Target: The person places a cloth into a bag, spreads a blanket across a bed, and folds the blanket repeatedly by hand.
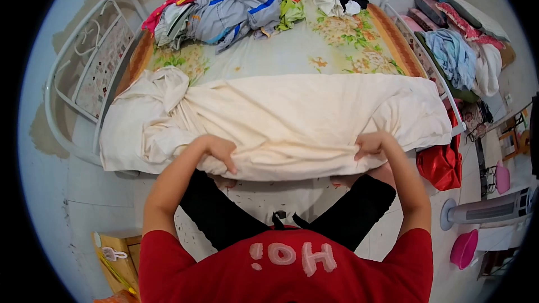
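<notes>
A cream cloth (297,106) lies stretched across the near side of a bed, bunched and twisted at its left end. My left hand (220,151) grips its near edge left of the middle, thumb on top and fingers tucked under the fabric. My right hand (370,145) holds the same edge further right, its fingers closed on the cloth. Between the two hands the edge runs in long folds and hangs over the bed's front. Beyond the cloth shows a flowered mattress cover (269,59).
Piled clothes (236,11) and a small black and white heap (339,0) lie at the bed's far side. Metal bed ends (53,101) flank it. At right are pillows (432,11), a red cloth (441,163), a tower fan (488,209) and a pink basin (464,248).
</notes>
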### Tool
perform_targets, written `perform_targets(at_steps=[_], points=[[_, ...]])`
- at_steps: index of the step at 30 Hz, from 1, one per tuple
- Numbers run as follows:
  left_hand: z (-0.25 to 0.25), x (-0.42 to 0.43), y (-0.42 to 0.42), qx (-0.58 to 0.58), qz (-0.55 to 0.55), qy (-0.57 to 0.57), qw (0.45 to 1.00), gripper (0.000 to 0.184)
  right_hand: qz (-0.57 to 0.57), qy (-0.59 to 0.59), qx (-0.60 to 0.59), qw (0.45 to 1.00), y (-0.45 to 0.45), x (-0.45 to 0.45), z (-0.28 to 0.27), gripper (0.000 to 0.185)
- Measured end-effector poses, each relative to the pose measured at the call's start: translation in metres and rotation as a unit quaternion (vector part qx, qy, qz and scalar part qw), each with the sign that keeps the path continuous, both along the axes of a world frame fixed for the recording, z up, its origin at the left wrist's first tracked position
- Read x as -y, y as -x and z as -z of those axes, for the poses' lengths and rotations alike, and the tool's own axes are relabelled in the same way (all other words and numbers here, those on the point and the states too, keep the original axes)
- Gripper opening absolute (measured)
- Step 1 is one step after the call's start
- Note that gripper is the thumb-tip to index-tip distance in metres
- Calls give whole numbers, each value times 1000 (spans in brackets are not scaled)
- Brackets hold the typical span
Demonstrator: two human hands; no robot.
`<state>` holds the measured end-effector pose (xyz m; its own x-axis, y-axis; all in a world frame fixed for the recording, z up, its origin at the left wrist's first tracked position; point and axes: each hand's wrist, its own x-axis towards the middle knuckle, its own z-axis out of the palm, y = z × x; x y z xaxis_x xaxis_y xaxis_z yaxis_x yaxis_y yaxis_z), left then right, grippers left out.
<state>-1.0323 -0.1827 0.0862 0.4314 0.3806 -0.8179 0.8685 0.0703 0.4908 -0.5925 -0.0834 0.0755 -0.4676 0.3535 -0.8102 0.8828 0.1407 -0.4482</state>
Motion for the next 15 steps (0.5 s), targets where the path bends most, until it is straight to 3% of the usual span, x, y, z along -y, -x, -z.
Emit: perform_targets(at_steps=[3,5,6,7,8,9,10,11,13,14,15], points=[[-9,-28,24,151,-103,-98,978,57,40,-152,-65,985,-15,-49,15,20],[3,-53,34,113,-166,-209,957,65,58,-207,-100,972,-5,-59,11,16],[8,-57,32,116,-167,-208,957,65,98,-318,-130,934,6,-62,17,20],[12,-61,27,69,-172,-310,932,71,136,-424,-159,881,20,-64,23,25],[18,-64,23,21,-175,-408,896,77,134,-422,-156,883,37,-59,33,25],[39,-66,24,-51,-123,-419,898,84,121,-529,-104,834,56,-43,47,34],[60,-64,21,-49,-125,-417,899,84,104,-626,-51,771,72,-29,60,43],[80,-58,16,-66,-143,-429,889,81,102,-625,-50,772,86,-19,74,43],[100,-45,9,-85,-164,-439,879,79,124,-523,15,843,111,-2,101,57],[105,-36,6,-109,-134,-501,848,75,119,-522,12,845,116,4,112,57],[108,-33,6,-134,-104,-560,811,72,118,-571,23,812,119,9,122,59]])
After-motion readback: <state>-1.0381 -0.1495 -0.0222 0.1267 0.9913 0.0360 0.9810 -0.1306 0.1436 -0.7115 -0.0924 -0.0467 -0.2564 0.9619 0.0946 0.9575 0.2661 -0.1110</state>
